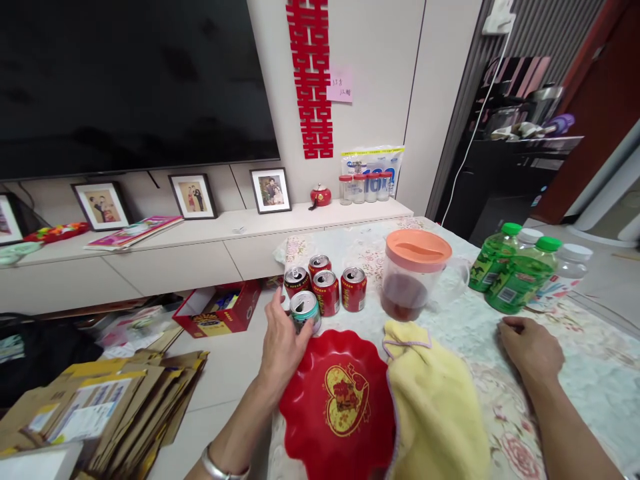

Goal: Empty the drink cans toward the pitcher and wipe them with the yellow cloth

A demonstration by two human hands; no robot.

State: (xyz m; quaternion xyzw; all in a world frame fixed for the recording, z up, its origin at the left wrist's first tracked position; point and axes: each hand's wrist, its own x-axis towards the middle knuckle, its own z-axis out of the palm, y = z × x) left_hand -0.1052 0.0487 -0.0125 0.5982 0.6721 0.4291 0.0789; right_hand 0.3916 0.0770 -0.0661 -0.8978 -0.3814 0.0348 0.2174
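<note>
Plainly, cutouts (314, 83) read 囍; the left hand (283, 340) grips a teal can (305, 311).

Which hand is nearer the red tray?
Left: the left hand holds the teal can by the left rim of the red tray; the right hand lies farther right, past the yellow cloth.

Red cans (326, 295) as barrier behind teal can (307, 311)

Red cans (326, 297): there were four.
Teal can (307, 316): there was one.
Green-capped bottles (523, 280): there were two.
White-capped bottles (571, 268): there were two also.
Pitcher (407, 287): there was one.
Red tray (345, 447): there was one.
Yellow cloth (440, 407): it was one piece.
Red-lidded jars (359, 191): there were four.
Picture frames (271, 191): four were visible, one of them only partly.
</note>
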